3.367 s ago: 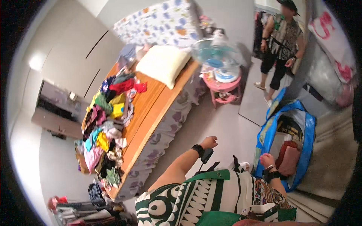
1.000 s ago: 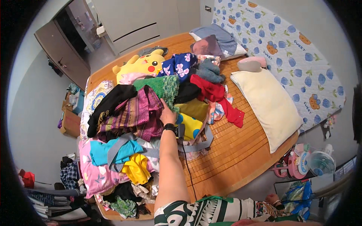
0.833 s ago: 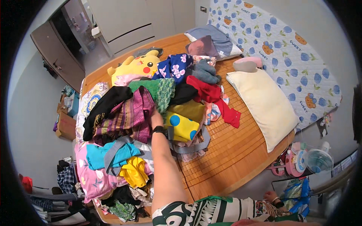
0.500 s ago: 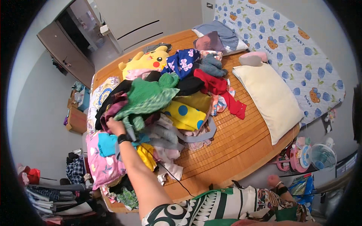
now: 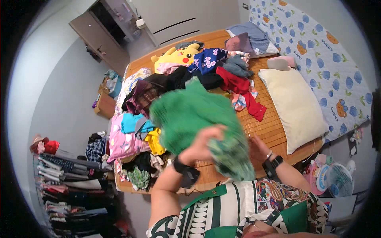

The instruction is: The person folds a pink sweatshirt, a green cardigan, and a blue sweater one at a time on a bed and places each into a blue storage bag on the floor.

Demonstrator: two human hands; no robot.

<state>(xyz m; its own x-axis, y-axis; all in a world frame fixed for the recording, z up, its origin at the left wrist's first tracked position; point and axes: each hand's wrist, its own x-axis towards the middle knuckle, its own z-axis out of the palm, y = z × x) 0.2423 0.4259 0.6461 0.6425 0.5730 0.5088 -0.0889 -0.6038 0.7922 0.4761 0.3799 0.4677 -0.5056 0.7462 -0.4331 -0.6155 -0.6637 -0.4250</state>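
Note:
My left hand [image 5: 203, 143] is closed on a green garment [image 5: 190, 113] with a pale green and white patterned part [image 5: 232, 158]. The garment hangs in front of my body, lifted over the near side of the bed and smeared by motion. Close to its right edge is my right hand [image 5: 260, 148], its fingers apart and partly hidden. Behind the garment lies a heap of clothes: a maroon garment [image 5: 142, 96], black clothing [image 5: 178, 78], a dark blue flowered cloth [image 5: 207, 60] and a red garment [image 5: 234, 81]. A yellow piece [image 5: 154, 141] lies left of it.
A yellow plush toy [image 5: 176, 55] rests behind the heap. On the mat-covered bed [image 5: 274, 137] lie a cream pillow [image 5: 295, 111] and, at left, a pink pillow [image 5: 123, 142]. A fan [image 5: 340, 180] stands at right. Hanging clothes [image 5: 71, 186] and a cardboard box [image 5: 105, 105] are at left.
The green garment has been lifted off the heap and brought toward my body by my left hand. My right hand has moved up from my side to beside it. The view has shifted.

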